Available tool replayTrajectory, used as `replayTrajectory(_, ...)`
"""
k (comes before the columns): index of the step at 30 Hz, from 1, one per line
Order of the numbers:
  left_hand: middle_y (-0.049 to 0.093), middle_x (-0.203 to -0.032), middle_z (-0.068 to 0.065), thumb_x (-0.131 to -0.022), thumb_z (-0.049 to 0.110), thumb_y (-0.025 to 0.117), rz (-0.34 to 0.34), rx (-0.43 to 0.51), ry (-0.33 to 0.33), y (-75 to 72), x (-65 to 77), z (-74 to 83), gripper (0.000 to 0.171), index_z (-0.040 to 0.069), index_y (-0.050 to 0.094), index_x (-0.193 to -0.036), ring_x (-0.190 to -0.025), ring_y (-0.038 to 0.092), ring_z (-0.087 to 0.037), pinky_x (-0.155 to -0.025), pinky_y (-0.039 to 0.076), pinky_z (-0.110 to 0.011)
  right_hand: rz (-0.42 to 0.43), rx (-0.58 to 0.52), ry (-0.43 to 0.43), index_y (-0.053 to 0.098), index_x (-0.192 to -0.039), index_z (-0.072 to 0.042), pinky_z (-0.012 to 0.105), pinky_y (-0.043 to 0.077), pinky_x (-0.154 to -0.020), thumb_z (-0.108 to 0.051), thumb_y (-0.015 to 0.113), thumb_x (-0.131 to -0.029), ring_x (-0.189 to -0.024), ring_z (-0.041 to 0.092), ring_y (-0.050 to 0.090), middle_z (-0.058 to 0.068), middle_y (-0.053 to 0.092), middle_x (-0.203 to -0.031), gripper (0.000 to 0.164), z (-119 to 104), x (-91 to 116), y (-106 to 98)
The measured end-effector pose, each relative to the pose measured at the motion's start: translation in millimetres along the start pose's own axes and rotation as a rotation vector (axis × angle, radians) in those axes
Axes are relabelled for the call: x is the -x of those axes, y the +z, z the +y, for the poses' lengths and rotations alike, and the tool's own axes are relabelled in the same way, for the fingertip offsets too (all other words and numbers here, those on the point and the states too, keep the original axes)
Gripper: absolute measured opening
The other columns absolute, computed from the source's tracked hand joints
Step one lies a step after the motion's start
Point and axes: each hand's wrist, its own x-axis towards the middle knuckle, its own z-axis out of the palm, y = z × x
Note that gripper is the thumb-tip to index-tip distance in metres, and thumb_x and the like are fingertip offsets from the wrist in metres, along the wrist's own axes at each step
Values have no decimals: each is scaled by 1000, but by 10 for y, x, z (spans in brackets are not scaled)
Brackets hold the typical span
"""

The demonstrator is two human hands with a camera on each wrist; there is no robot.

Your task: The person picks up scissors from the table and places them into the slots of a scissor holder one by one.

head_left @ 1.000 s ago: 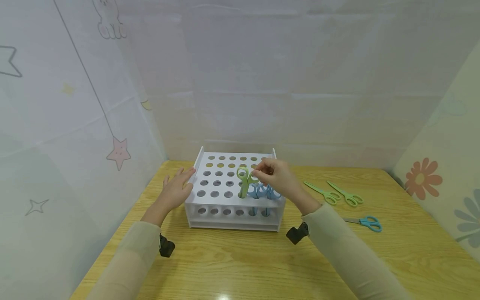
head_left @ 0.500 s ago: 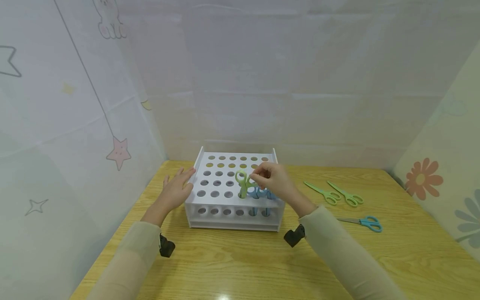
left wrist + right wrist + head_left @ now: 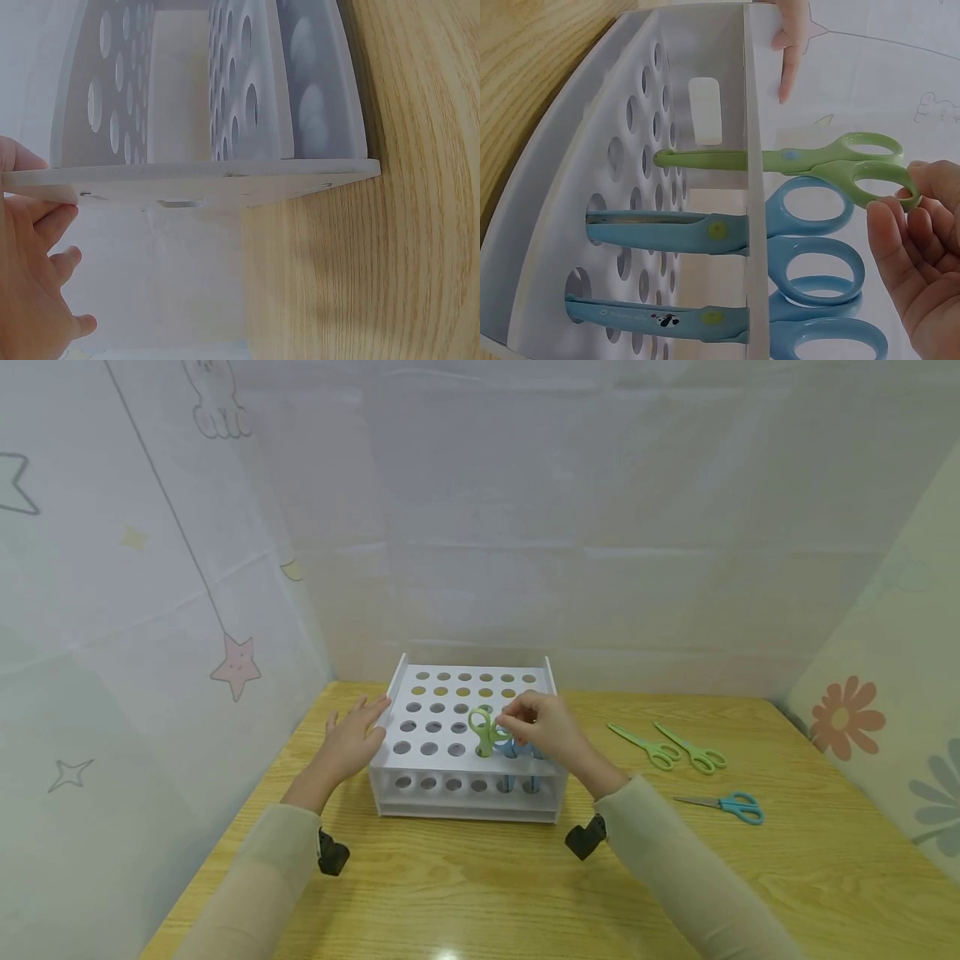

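Right hand point(image 3: 549, 727): lower and slightly further left than a second ago. Its fingers are clamped, with the thumb, on one handle loop of the green scissors point(image 3: 806, 159). These scissors stand in a front-row hole of the white rack point(image 3: 442, 762), blades down, and sit deeper than before. Insertion is judged under way but incomplete: their pivot is above the top tier, and the tip shows short of the lower tier.

Left hand point(image 3: 348, 743): unchanged in position. Its fingers hold the upper edge of the left side panel, one digit on each face; this is judged to steady the rack.

To the right of the green scissors, two pairs of blue scissors point(image 3: 652, 231) stand in adjacent front-row holes, pivots below the top tier. Contact between neighbouring handles cannot be confirmed.

The rack rests on a wood-grain desk point(image 3: 450, 885). Loose on its right side: one blue-handled pair point(image 3: 727, 804) nearer, two green pairs point(image 3: 647, 745) beyond.

Behind the desk hangs a creased pale sheet point(image 3: 480, 527); printed stars appear at left, an orange flower point(image 3: 847, 718) at right.
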Motion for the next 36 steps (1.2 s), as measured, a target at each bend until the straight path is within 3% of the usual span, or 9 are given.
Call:
replayTrajectory(12, 29, -147, -9, -91, 18, 35, 3, 6, 0, -3, 3, 11, 53, 8, 34, -143, -137, 11, -34, -102, -7, -60, 23, 8, -12, 66, -82, -4, 27, 44, -47, -14, 68, -83, -52, 18, 55, 0, 57, -64, 10, 47, 5, 71)
replayTrajectory(28, 29, -147, -9, -91, 18, 36, -1, 9, 1, -9, 3, 9, 53, 7, 34, -142, -137, 11, -34, -101, -7, -60, -8, 42, 27, 65, -79, -6, 28, 46, -47, -14, 67, -84, -50, 14, 54, 0, 58, -62, 10, 49, -1, 144)
replayTrajectory(36, 29, -147, -9, -91, 18, 36, 0, 10, 2, -13, 9, 17, 53, 7, 34, -143, -136, 12, -34, -101, -7, -60, -19, 78, 13, 66, -78, -5, 27, 41, -40, -17, 67, -84, -42, 12, 46, -1, 53, -58, 14, 41, 10, 162)
